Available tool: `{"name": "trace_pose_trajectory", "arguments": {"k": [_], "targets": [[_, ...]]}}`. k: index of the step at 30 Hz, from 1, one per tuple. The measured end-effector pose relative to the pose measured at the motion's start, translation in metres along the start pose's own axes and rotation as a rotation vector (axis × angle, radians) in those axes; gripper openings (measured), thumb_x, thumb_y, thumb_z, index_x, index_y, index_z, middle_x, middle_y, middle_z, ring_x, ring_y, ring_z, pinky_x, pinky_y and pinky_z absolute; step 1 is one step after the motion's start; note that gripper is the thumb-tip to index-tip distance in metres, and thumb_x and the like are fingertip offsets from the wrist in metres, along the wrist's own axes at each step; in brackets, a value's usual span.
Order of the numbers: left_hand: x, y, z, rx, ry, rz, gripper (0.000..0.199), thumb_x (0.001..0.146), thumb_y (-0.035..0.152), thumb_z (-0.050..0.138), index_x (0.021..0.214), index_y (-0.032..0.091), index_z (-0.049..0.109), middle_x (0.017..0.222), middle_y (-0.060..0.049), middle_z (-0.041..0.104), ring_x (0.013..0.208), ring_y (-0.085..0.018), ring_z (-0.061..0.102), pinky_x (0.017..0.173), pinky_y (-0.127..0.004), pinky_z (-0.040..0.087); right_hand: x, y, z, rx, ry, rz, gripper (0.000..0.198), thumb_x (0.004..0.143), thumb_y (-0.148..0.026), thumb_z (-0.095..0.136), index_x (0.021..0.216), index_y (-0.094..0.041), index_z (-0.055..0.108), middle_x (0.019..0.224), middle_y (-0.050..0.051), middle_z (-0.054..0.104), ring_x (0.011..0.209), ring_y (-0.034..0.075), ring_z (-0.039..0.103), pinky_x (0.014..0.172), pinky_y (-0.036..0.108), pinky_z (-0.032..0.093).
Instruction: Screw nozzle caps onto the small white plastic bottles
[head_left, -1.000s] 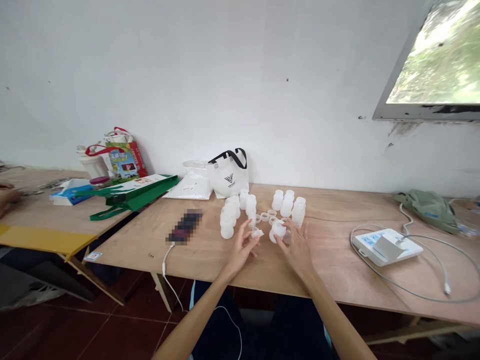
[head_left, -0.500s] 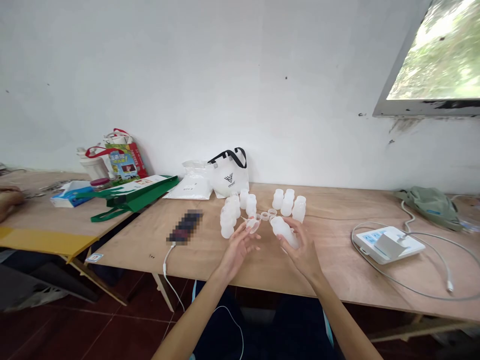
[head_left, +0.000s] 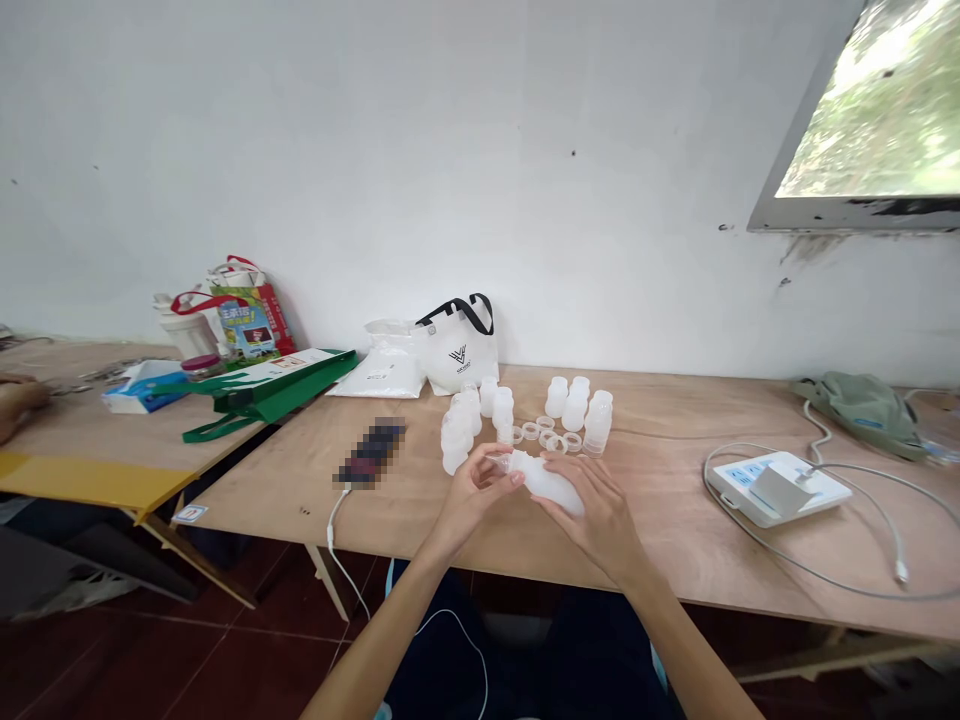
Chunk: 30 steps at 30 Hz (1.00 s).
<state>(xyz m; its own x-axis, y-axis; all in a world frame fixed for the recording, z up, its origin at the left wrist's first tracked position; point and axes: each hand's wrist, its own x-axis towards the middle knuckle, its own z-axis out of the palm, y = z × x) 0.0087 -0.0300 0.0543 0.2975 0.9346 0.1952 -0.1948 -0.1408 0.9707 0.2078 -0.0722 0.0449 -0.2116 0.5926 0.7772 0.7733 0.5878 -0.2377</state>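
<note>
My right hand (head_left: 592, 505) is wrapped round a white translucent plastic bottle (head_left: 551, 484), tilted with its mouth to the left. A clear round cap (head_left: 498, 462) is pinched in my left hand (head_left: 480, 492), right at the bottle's mouth; whether the two touch is hard to tell. Just beyond my hands several loose clear caps (head_left: 572, 441) lie on the table. A group of similar bottles (head_left: 457, 432) stands behind my left hand, and a smaller group of bottles (head_left: 575, 403) behind my right.
On the wooden table (head_left: 660, 420), a white bag with black handles (head_left: 459, 350) leans against the wall. A phone (head_left: 371, 453) on a cable lies left. To the right are a white device (head_left: 776, 487) with looped cable and a green cloth item (head_left: 862, 410). Another person's hand (head_left: 19, 400) shows far left.
Both hands have come together. The bottle has tipped further left, and the cap in my left hand has moved to its mouth. Loose caps behind are now uncovered.
</note>
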Motion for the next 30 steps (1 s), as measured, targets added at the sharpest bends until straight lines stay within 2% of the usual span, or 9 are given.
{"name": "trace_pose_trajectory", "arguments": {"k": [3,6,10,13,15,18,22,27,30], "targets": [[0.000,-0.001,0.000,0.054,-0.009,0.004,0.047,0.077,0.046,0.083,0.113,0.020,0.068,0.098,-0.005,0.070,0.086,-0.017,0.062,0.073,-0.026,0.051,0.000,-0.001,-0.003,-0.087,-0.006,-0.164,0.028,0.098,-0.020,0.062,0.124,-0.030,0.065,0.130,0.006,0.072,0.112,0.027,0.070,0.093,0.047,0.052],[-0.001,-0.001,-0.001,0.050,-0.024,0.002,0.041,0.077,0.048,0.082,0.102,0.018,0.070,0.096,-0.006,0.070,0.085,-0.018,0.061,0.068,-0.026,0.051,-0.001,-0.003,-0.004,-0.081,0.000,-0.206,0.031,0.097,-0.015,0.062,0.123,-0.032,0.067,0.132,0.004,0.071,0.112,0.027,0.070,0.094,0.048,0.051],[-0.005,0.014,-0.007,0.091,-0.139,0.041,0.044,0.078,0.039,0.084,0.116,0.022,0.071,0.115,-0.008,0.071,0.099,-0.022,0.064,0.087,-0.032,0.052,0.000,-0.002,-0.007,0.194,-0.041,0.068,0.029,0.092,-0.034,0.071,0.121,-0.030,0.067,0.123,0.005,0.075,0.111,0.027,0.071,0.093,0.045,0.056],[-0.010,0.029,-0.011,0.072,-0.277,0.059,0.066,0.077,0.031,0.085,0.138,0.029,0.060,0.136,-0.009,0.063,0.116,-0.026,0.061,0.102,-0.039,0.048,0.003,-0.001,-0.011,0.444,-0.135,0.309,0.033,0.088,-0.045,0.073,0.118,-0.031,0.066,0.114,0.003,0.077,0.106,0.026,0.073,0.086,0.040,0.061],[-0.012,0.032,-0.012,0.034,-0.283,0.076,0.076,0.077,0.032,0.086,0.145,0.032,0.052,0.141,-0.009,0.060,0.121,-0.027,0.059,0.104,-0.040,0.048,0.004,-0.001,-0.012,0.518,-0.149,0.379,0.031,0.089,-0.046,0.071,0.115,-0.032,0.066,0.113,0.002,0.077,0.105,0.026,0.074,0.083,0.038,0.062],[-0.010,0.026,-0.011,0.046,-0.173,0.072,0.059,0.083,0.042,0.079,0.136,0.028,0.057,0.125,-0.009,0.065,0.113,-0.024,0.062,0.098,-0.037,0.050,0.004,-0.004,-0.010,0.462,-0.120,0.404,0.032,0.089,-0.048,0.071,0.116,-0.032,0.066,0.114,0.003,0.077,0.105,0.027,0.073,0.084,0.041,0.062],[-0.006,0.019,-0.012,0.127,-0.071,0.073,0.035,0.086,0.044,0.075,0.113,0.023,0.066,0.111,-0.007,0.067,0.101,-0.021,0.063,0.093,-0.035,0.052,0.003,-0.008,-0.008,0.313,-0.118,0.309,0.035,0.088,-0.048,0.072,0.118,-0.031,0.066,0.119,0.005,0.075,0.109,0.030,0.071,0.091,0.046,0.059],[-0.007,0.029,-0.020,0.015,-0.257,0.073,0.064,0.082,0.031,0.081,0.139,0.031,0.051,0.136,-0.010,0.061,0.112,-0.023,0.063,0.099,-0.039,0.050,0.003,-0.007,-0.011,0.334,-0.142,0.366,0.033,0.088,-0.050,0.071,0.116,-0.031,0.066,0.111,0.004,0.077,0.101,0.028,0.073,0.087,0.044,0.060],[-0.009,0.033,-0.020,0.088,-0.233,0.074,0.059,0.085,0.035,0.078,0.139,0.030,0.053,0.133,-0.010,0.061,0.115,-0.024,0.061,0.102,-0.039,0.048,0.003,-0.007,-0.011,0.318,-0.162,0.348,0.033,0.089,-0.049,0.071,0.117,-0.032,0.065,0.114,0.003,0.076,0.102,0.027,0.073,0.088,0.043,0.060]]}}
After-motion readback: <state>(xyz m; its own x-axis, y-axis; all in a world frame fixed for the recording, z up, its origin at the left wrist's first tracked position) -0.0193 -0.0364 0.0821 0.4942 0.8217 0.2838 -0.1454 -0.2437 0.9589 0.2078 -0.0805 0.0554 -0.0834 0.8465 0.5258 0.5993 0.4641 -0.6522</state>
